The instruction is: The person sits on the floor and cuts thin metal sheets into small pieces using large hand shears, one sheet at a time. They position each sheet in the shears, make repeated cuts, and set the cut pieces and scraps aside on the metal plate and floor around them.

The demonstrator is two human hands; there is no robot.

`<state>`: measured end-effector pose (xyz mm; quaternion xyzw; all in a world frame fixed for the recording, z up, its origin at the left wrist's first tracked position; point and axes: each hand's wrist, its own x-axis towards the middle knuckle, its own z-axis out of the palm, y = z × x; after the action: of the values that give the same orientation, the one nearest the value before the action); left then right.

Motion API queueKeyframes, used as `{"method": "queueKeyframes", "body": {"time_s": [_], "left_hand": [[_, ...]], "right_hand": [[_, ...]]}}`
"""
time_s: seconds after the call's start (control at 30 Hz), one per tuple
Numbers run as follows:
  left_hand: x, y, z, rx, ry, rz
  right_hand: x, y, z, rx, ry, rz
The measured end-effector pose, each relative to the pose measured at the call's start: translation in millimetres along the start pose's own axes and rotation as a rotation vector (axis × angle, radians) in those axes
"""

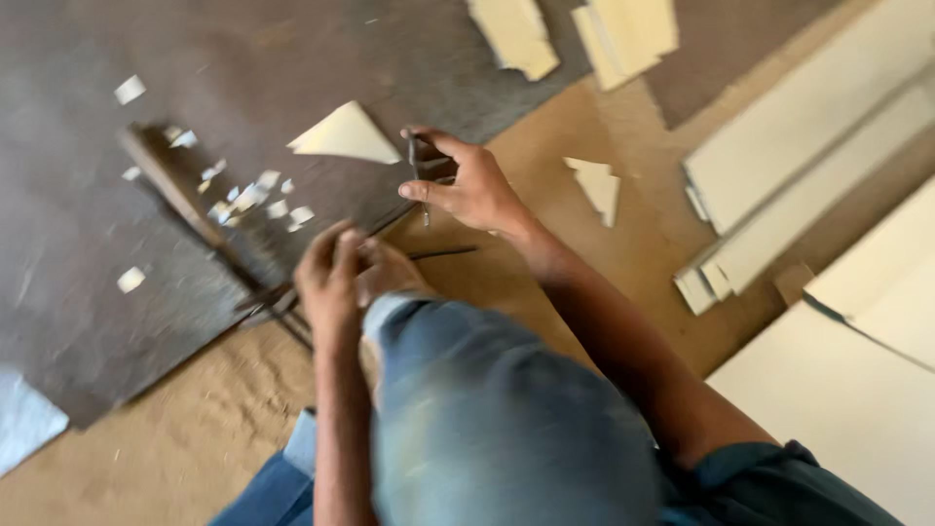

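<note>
My right hand [466, 185] is closed around a thin dark metal tool [416, 168] that points down at the brown board [526, 146]. Lower and to the left, my left hand [336, 273] has its fingers curled over the end of a thin dark rod [443, 253] lying on the board. A dark stick-like tool [180, 190] stretches from the left hand toward the upper left across the dark mat [117, 224]. My knee in blue jeans [487, 409] fills the lower middle. The picture is blurred by motion.
A cream triangular offcut [346, 134] lies beside the right hand, another cream scrap [596, 185] to its right. Small pale chips [255, 198] scatter over the mat. Stacked cream panels [808, 156] sit at the right, more cream pieces [584, 34] at the top.
</note>
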<state>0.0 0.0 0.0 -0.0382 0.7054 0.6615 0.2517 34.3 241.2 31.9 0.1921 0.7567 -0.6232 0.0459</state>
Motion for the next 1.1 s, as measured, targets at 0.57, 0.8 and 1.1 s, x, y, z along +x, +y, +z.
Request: {"method": "queueKeyframes", "body": {"time_s": [0.57, 0.8, 1.1], "left_hand": [[-23.3, -43.5, -12.0, -0.268, 0.085, -0.131], [-26.1, -54.1, -6.8, -0.198, 0.141, -0.060], [-16.3, -59.4, -8.8, -0.313, 0.171, -0.094]], "right_hand": [[-89.7, 141.3, -169.8, -0.965, 0.367, 0.453], [-95.0, 199.2, -181.8, -0.997, 0.370, 0.074], [-84.7, 172.4, -179.6, -1.091, 0.267, 0.319]]}}
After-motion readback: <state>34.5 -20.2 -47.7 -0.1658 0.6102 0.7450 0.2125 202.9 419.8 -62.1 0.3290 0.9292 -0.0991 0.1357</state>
